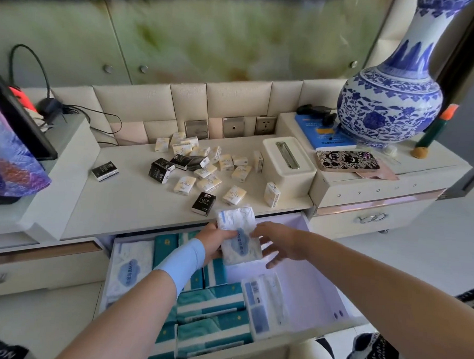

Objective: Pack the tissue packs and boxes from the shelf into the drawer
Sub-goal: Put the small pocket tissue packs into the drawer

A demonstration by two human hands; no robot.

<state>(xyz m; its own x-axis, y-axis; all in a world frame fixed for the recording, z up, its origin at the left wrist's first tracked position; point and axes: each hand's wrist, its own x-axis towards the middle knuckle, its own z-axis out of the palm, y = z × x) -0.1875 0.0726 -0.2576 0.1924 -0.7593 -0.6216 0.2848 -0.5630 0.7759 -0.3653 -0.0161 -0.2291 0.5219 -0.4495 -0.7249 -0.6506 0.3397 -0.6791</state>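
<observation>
Both forearms are reaching in from the bottom of the frame, over the open drawer (pixel 320 297) at center. Left hand (pixel 214 239), w/ a pale blue wrist sleeve, is gripping the left edge of a white soft tissue pack (pixel 238 237) w/ a blue cloud logo; the print is too blurred to read. Right hand (pixel 278 242) is touching its right edge, fingers spread. The pack is sitting above the drawer's back part. Small packs (pixel 204 203) marked "Face" are lying on the shelf (pixel 126 199) above center.
</observation>
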